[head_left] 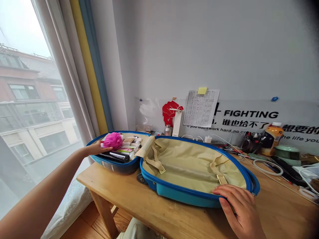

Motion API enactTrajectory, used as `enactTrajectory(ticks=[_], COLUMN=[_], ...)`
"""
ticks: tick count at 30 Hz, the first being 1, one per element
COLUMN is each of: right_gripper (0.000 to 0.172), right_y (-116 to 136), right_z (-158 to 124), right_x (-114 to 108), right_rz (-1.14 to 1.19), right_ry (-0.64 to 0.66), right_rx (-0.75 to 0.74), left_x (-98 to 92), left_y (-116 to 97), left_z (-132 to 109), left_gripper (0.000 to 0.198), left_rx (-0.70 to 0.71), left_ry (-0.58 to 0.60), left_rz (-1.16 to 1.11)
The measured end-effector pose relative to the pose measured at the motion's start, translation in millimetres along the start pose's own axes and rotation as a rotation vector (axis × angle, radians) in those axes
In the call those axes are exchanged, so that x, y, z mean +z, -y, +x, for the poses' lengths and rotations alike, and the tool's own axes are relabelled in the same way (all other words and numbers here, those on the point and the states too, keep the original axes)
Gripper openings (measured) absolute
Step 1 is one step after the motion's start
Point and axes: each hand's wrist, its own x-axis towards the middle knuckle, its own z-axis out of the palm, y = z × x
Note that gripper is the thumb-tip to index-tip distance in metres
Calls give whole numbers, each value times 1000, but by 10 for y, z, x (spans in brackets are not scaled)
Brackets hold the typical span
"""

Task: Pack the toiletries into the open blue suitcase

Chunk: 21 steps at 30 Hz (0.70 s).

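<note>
An open blue suitcase (189, 196) with a beige lining lies across the wooden desk, hinged in the middle. Its left half is packed with small items; its right half shows bare lining and two straps. My left hand (99, 148) reaches over the packed half, fingers stretched out and lying against a pink bath puff (113, 140). A black cylindrical item (114, 157) lies just below that hand. At the near right corner, my right hand (239, 204) grips the suitcase's rim, fingers over the edge and thumb outside.
The wooden desk (184, 215) ends at the left near a window curtain (72, 66). To the right stand an orange drink bottle (273, 137), a green lidded container (287, 154) and loose white cables (267, 167). A small metallic bottle (167, 130) sits behind the suitcase.
</note>
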Motion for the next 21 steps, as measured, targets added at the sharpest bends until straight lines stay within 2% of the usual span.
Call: enactTrajectory(ticks=[3, 6, 9, 14, 18, 19, 21], right_gripper=[29, 25, 25, 25, 24, 24, 23], right_y=[21, 14, 10, 38, 53, 51, 44], right_z=[17, 20, 23, 70, 90, 84, 62], right_x=[-12, -14, -10, -34, -67, -68, -61], right_rz=[7, 3, 2, -10, -20, -20, -22], right_ry=[-7, -22, -21, -35, -40, -37, -22], right_rx=[11, -45, -36, -65, -80, -74, -60], left_x=[-92, -108, -105, -149, -240, -274, -354], left_y=[-3, -36, -77, -211, -335, -349, -363], left_z=[-97, -190, -255, -302, -334, -345, -373], left_gripper=[93, 91, 83, 74, 78, 80, 83], left_rx=[-14, 63, 136, 211, 245, 247, 237], left_ry=[122, 230, 339, 440, 394, 348, 166], left_rz=[-32, -84, -119, -148, -129, -117, -82])
